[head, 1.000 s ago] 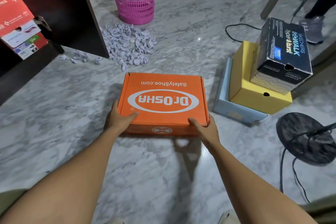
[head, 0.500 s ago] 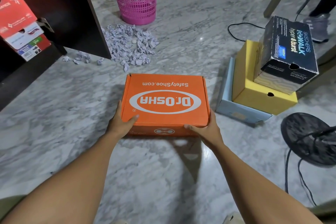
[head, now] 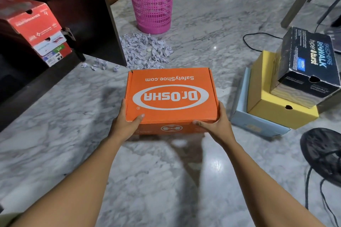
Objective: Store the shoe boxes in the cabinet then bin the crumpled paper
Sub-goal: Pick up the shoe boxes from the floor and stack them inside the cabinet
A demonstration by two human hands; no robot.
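Trouble could come from the grip: the orange box (head: 170,96), at the middle of the floor (head: 55,134) and seemingly just off it, is held only at its two near corners, the left hand (head: 127,125) and the right hand (head: 216,125) each with fingers wrapped round a side and thumb on the near edge. I fear the far end may dip and slip out. Toward the cabinet (head: 88,14) at 10 o'clock, a foot may scatter the crumpled paper (head: 145,49) at 12 o'clock; the red box (head: 36,24) inside leaves less room.
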